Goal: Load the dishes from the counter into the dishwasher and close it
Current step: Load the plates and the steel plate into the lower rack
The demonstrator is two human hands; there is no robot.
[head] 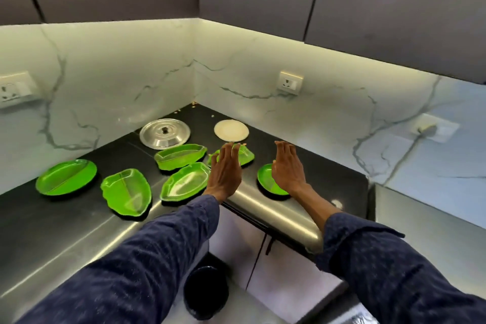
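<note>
We see six bright green leaf-shaped plastic plates (125,192) on the glossy black stone counter (47,221). Behind them on that counter lie a shiny silver steel lid (165,133) and a cream-white round disc (231,129). Navy speckled sleeves (147,250) cross the counter; white, grey-veined marble backsplash (110,68) rises behind it.

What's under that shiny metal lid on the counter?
The steel lid lies flat on the black counter with its knob up. No gap shows at its rim, so whatever may sit beneath it is covered and cannot be seen. A green leaf-shaped dish lies just in front of it.
</note>
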